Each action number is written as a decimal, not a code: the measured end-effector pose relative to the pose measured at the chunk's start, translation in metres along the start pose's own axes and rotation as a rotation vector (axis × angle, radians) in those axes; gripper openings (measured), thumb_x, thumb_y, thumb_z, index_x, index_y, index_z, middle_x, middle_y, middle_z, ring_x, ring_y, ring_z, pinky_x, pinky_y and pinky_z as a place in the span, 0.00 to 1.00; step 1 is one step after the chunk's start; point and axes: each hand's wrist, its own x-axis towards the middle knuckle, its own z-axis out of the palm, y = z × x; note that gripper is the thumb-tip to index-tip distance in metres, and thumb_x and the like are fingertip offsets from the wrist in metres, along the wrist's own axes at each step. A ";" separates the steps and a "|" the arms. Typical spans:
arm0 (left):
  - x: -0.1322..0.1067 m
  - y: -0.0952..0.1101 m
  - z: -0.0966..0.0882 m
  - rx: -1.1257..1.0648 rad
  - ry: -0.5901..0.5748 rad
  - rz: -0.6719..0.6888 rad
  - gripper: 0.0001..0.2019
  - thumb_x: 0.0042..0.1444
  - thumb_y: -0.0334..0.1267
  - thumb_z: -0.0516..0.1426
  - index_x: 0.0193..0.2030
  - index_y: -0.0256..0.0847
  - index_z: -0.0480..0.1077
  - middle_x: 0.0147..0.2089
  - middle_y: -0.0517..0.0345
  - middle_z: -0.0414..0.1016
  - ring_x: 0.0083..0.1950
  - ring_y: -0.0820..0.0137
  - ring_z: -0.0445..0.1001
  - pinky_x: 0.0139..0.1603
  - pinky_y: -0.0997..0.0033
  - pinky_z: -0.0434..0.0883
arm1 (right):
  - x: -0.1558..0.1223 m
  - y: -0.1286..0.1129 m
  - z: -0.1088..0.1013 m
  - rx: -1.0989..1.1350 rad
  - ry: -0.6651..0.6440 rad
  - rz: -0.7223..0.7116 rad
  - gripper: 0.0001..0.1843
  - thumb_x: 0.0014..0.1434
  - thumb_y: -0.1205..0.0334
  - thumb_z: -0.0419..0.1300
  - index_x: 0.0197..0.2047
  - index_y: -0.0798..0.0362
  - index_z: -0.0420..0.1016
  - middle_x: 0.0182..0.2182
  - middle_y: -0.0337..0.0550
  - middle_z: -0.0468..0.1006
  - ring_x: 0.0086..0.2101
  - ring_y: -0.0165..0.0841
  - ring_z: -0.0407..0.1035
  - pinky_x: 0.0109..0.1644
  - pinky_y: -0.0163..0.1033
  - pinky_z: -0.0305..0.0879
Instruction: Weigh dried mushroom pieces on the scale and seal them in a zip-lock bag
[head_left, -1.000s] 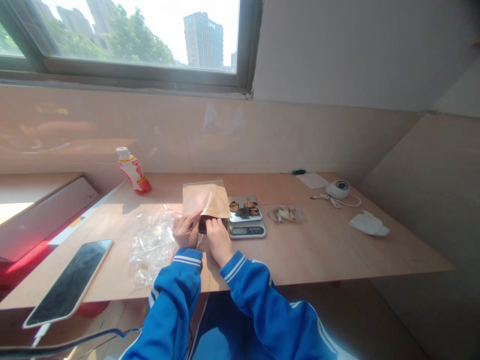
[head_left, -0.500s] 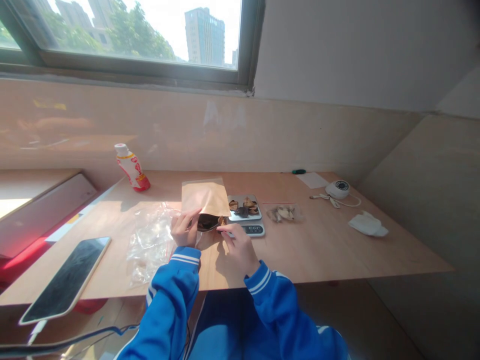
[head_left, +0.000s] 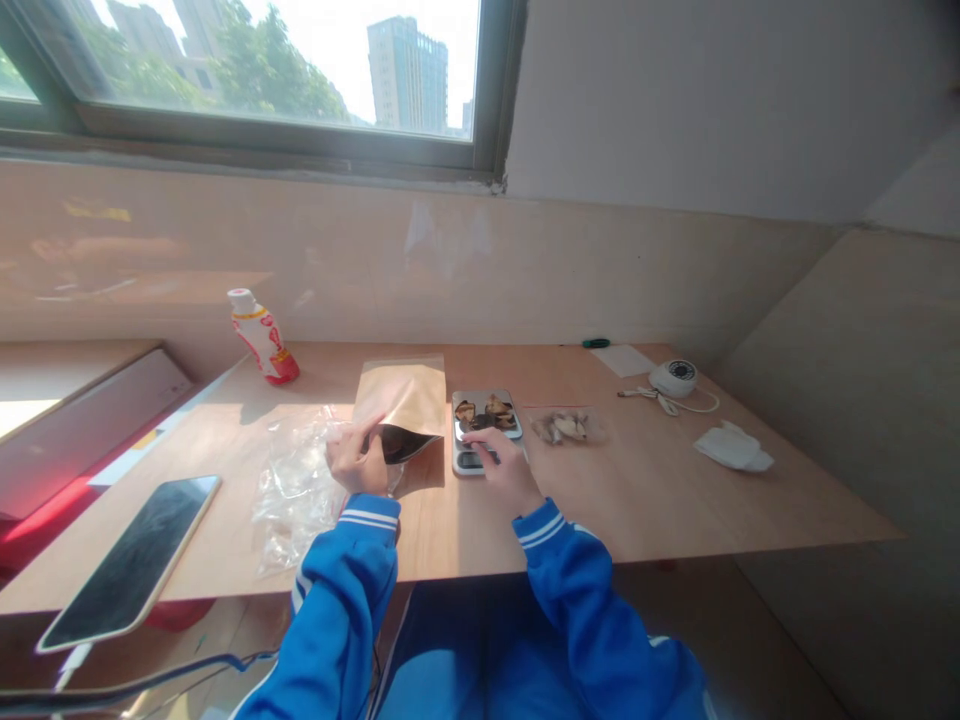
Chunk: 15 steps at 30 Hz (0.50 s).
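A brown kraft paper bag lies on the table with its dark mouth gaping toward me. My left hand grips the near left edge of that mouth between thumb and fingers. Over the near part of a small white digital scale is my right hand, its index finger stretched out toward the platform and its thumb apart. Brown dried slices and a darker piece are on the platform. The right fingers partly cover the display, and I see nothing held between them.
Clear plastic bags lie crumpled left of the paper bag. Beyond them are a phone on a cable and a yogurt-drink bottle. Rightward sit a clear packet of pale pieces, a white camera, tissue and a green-handled tool.
My right hand has moved right from the bag's mouth to the scale; the brown slice it pinched is no longer seen in it. The paper bag and left hand have shifted slightly left.
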 end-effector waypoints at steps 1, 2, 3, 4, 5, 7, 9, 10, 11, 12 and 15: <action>0.000 0.000 0.000 0.005 -0.006 0.007 0.09 0.56 0.35 0.56 0.38 0.44 0.78 0.33 0.56 0.79 0.34 0.67 0.69 0.44 0.63 0.64 | 0.004 0.008 0.000 -0.039 -0.045 -0.033 0.14 0.63 0.70 0.48 0.44 0.52 0.74 0.39 0.45 0.78 0.42 0.34 0.73 0.47 0.42 0.70; 0.000 0.000 0.000 0.007 -0.012 0.012 0.09 0.56 0.34 0.56 0.38 0.44 0.78 0.33 0.57 0.79 0.34 0.67 0.69 0.44 0.63 0.64 | 0.008 0.016 -0.001 -0.082 -0.083 -0.069 0.15 0.63 0.71 0.48 0.43 0.52 0.75 0.38 0.45 0.79 0.41 0.34 0.73 0.47 0.42 0.71; 0.000 0.000 -0.001 0.006 -0.017 0.017 0.09 0.56 0.34 0.55 0.38 0.44 0.78 0.33 0.57 0.79 0.34 0.67 0.69 0.43 0.63 0.65 | 0.011 0.023 -0.001 -0.130 -0.111 -0.104 0.15 0.62 0.72 0.48 0.42 0.53 0.76 0.37 0.45 0.79 0.41 0.34 0.73 0.47 0.43 0.70; 0.000 0.000 -0.001 0.005 -0.023 0.022 0.10 0.56 0.34 0.55 0.38 0.44 0.78 0.34 0.56 0.79 0.34 0.67 0.69 0.43 0.63 0.65 | 0.015 0.030 -0.002 -0.182 -0.131 -0.132 0.15 0.61 0.73 0.49 0.40 0.53 0.76 0.37 0.45 0.79 0.41 0.35 0.73 0.47 0.43 0.70; -0.001 -0.001 -0.001 0.003 -0.029 0.029 0.10 0.57 0.34 0.55 0.39 0.44 0.78 0.34 0.56 0.79 0.35 0.67 0.69 0.44 0.63 0.64 | 0.018 0.035 -0.003 -0.238 -0.140 -0.150 0.15 0.60 0.74 0.50 0.39 0.53 0.77 0.36 0.45 0.79 0.41 0.36 0.72 0.48 0.44 0.70; -0.001 -0.002 -0.001 -0.002 -0.039 0.045 0.10 0.57 0.34 0.55 0.39 0.44 0.78 0.34 0.56 0.79 0.35 0.66 0.68 0.44 0.63 0.64 | 0.023 0.043 -0.006 -0.338 -0.148 -0.157 0.17 0.59 0.76 0.50 0.39 0.53 0.78 0.36 0.46 0.79 0.42 0.37 0.72 0.49 0.45 0.70; -0.001 -0.002 -0.001 -0.003 -0.043 0.050 0.10 0.57 0.35 0.55 0.39 0.44 0.78 0.34 0.56 0.78 0.35 0.66 0.68 0.44 0.63 0.64 | 0.025 0.045 -0.010 -0.388 -0.146 -0.143 0.19 0.57 0.77 0.49 0.40 0.52 0.78 0.38 0.47 0.78 0.44 0.37 0.71 0.50 0.46 0.69; -0.001 -0.002 -0.001 -0.002 -0.044 0.050 0.10 0.57 0.35 0.55 0.39 0.44 0.78 0.34 0.56 0.78 0.35 0.66 0.68 0.44 0.63 0.64 | 0.025 0.045 -0.012 -0.388 -0.142 -0.144 0.20 0.57 0.78 0.48 0.41 0.52 0.78 0.39 0.47 0.78 0.45 0.37 0.70 0.50 0.46 0.69; -0.001 -0.002 -0.001 -0.002 -0.044 0.049 0.10 0.57 0.35 0.54 0.39 0.44 0.78 0.34 0.56 0.78 0.35 0.66 0.68 0.44 0.63 0.64 | 0.023 0.045 -0.014 -0.379 -0.131 -0.152 0.21 0.57 0.78 0.48 0.42 0.52 0.77 0.40 0.47 0.78 0.46 0.37 0.70 0.51 0.46 0.68; -0.001 -0.002 -0.001 -0.003 -0.047 0.048 0.10 0.58 0.34 0.54 0.39 0.44 0.78 0.34 0.56 0.78 0.35 0.66 0.68 0.44 0.63 0.64 | 0.021 0.044 -0.016 -0.366 -0.111 -0.164 0.21 0.57 0.78 0.47 0.44 0.52 0.77 0.41 0.47 0.78 0.46 0.37 0.70 0.52 0.46 0.67; -0.002 -0.002 -0.002 -0.006 -0.065 0.052 0.10 0.57 0.34 0.54 0.39 0.44 0.78 0.33 0.56 0.78 0.35 0.66 0.69 0.44 0.64 0.64 | 0.006 0.044 -0.022 -0.356 0.013 -0.175 0.20 0.58 0.77 0.47 0.44 0.52 0.76 0.41 0.45 0.78 0.45 0.37 0.70 0.50 0.46 0.66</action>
